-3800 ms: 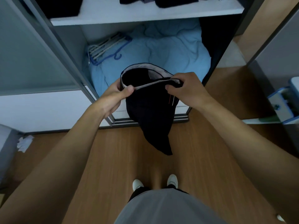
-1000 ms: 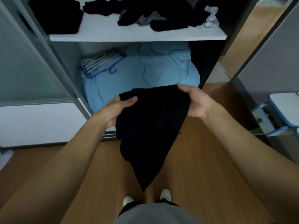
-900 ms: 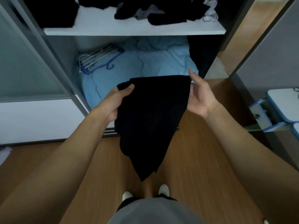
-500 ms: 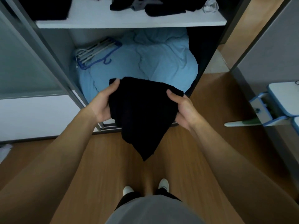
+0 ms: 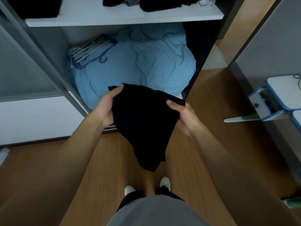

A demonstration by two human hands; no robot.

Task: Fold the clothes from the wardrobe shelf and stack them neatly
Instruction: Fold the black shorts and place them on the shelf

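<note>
At the garment's two upper corners, both hands grip. Left hand (image 5: 106, 110): thumb on top of the cloth near the far left corner, fingers curled underneath, closed on the fabric. Right hand (image 5: 184, 117): thumb pressed on the top face near the right corner, remaining fingers hidden under the cloth, closed on it likewise.

Black garment (image 5: 143, 121): held in mid-air between the hands, in front of the open wardrobe, above the wooden floor (image 5: 48, 176). Upper part lies roughly flat between the two grips; lower part hangs and narrows to a point above the person's feet. Fabric too dark to tell seams or the kind of garment.

Behind the hands, lower wardrobe compartment: crumpled light-blue bedding (image 5: 146, 62) fills it, with a bundle of hangers (image 5: 91, 53), white and blue, lying on its left side.

Above that: white shelf (image 5: 123, 17) carrying loose dark clothes (image 5: 146, 4) toward the middle and right, and a separate dark pile (image 5: 35, 5) at the left end, cut off by the top edge.

Far right: pale blue-trimmed drawer unit (image 5: 280, 98), one drawer pulled open
</note>
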